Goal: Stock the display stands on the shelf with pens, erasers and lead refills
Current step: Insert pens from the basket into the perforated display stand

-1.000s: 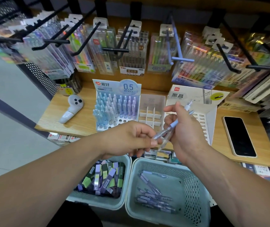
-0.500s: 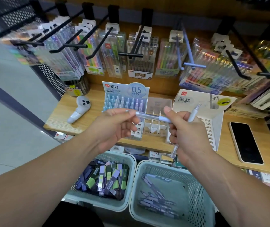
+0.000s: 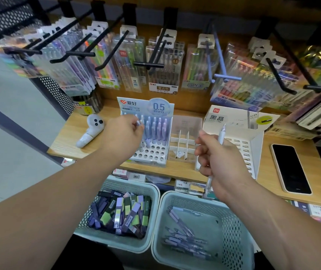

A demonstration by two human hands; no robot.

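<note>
pen stand [image 3: 153,155] filling: light, stiff stock
left hand [image 3: 122,135] pinches a pen [image 3: 139,123] by its top; right hand [image 3: 221,164] curls round a spare pen [image 3: 222,133] — smooth barrels probably slip, so grip high.

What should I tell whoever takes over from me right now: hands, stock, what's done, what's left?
Left hand: pinches a pen over the 0.5 mm pen stand, not yet slotted.
Right hand: grips a second pen.
Stock: loose pens in the right basket; lead refill boxes in the left basket.
Done: the pen stand's back rows are filled.
Left: its front holes; the clear divider tray and the white refill stand both look nearly empty. No erasers plainly in view.
</note>
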